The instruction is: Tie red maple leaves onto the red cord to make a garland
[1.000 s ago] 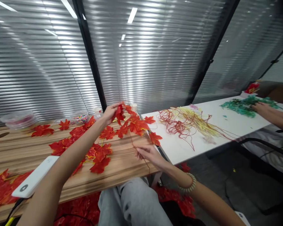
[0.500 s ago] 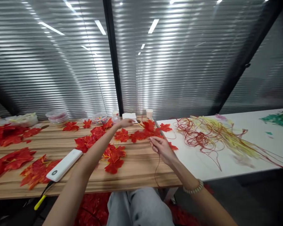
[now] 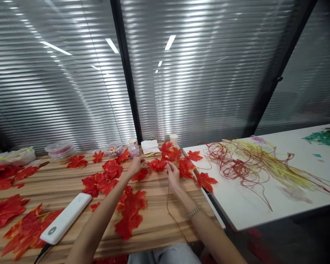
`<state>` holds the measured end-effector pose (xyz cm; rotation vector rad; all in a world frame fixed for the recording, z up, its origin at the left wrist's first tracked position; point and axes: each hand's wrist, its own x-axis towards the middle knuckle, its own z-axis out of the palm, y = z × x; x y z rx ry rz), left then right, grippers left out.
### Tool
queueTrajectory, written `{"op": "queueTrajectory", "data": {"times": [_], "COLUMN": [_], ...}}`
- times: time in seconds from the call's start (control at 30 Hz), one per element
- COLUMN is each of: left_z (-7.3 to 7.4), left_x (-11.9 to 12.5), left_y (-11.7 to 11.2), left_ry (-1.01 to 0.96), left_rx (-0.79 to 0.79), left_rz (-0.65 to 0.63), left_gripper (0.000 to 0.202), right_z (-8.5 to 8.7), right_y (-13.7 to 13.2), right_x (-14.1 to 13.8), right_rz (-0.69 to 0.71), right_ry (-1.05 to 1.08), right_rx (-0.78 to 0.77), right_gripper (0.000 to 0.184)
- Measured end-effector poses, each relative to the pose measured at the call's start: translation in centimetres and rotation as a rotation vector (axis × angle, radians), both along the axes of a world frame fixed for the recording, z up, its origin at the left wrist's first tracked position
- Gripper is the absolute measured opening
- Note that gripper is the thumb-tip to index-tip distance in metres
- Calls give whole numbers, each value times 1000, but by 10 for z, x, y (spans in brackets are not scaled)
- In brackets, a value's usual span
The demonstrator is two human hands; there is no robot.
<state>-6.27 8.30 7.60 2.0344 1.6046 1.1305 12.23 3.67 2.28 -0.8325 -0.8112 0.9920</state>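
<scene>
Over the far middle of the wooden table, my right hand [image 3: 172,173] is pinched on a thin reddish-brown cord [image 3: 168,205], which hangs toward the table's near edge. Its fingertips are at the right side of a red artificial maple leaf [image 3: 156,165]. To the left of that leaf is my left hand [image 3: 136,166], fingers drawn together; what they hold, if anything, is too small to make out. More red leaves [image 3: 185,167] lie just beyond and right of my right hand. Another leaf [image 3: 139,175] rests under my left hand.
Piles of red leaves [image 3: 130,212] and a white power bank [image 3: 66,219] with a cable lie left. Plastic tubs [image 3: 59,149], paper cups [image 3: 173,139] and white tissue [image 3: 150,146] line the back. A white table [image 3: 236,216] at right bears tangled red cord [image 3: 233,167] and yellow strands [image 3: 266,161].
My left hand has come back from beside the tissue and lowered toward the near side. My right hand remains pinched on the cord, now closer to the left one. The camera view has shifted.
</scene>
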Motion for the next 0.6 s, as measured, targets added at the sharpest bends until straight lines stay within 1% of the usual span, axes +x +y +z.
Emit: {"op": "queueTrajectory", "data": {"times": [0.03, 0.1, 0.17, 0.2, 0.23, 0.27, 0.3, 0.33, 0.37, 0.4, 0.43, 0.5, 0.6], "left_z": [15, 44, 67, 74, 77, 77, 73, 66, 57, 46, 34, 7, -28], "left_x": [-9, -27, -37, -37, -35, -29, -20, -11, 0, 11, 21, 39, 55], "left_y": [-2, -13, -35, -49, -63, -77, -90, -99, -104, -106, -105, -95, -78], "left_ry": [-3, -34, -102, -202, -298, -359, -390, -404, -403, -397, -404, -463, -676], "left_rx": [17, 93, 228, 372, 495, 561, 563, 474, 350, 243, 169, 53, -58], "left_rz": [34, 153, 284, 358, 436, 472, 465, 412, 331, 263, 229, 190, 122], "left_gripper": [17, 22, 29, 30, 30, 29, 28, 29, 29, 29, 28, 27, 25], "right_z": [-4, -8, -7, -5, -2, 0, 3, 5, 8, 9, 10, 11, 7], "right_y": [0, -2, -4, -6, -7, -10, -12, -15, -18, -21, -23, -26, -27], "right_x": [2, 6, 6, 5, 4, 3, 2, 1, 0, 0, 1, 2, 3], "right_rz": [14, 48, 86, 105, 126, 149, 170, 187, 200, 209, 216, 227, 238], "right_ry": [-1, 11, 37, 50, 58, 58, 56, 54, 51, 46, 37, -4, -103], "right_rx": [0, 2, 13, 22, 34, 46, 57, 66, 73, 77, 80, 91, 120], "right_gripper": [34, 33, 31, 30, 29, 27, 26, 24, 23, 22, 22, 21, 22]}}
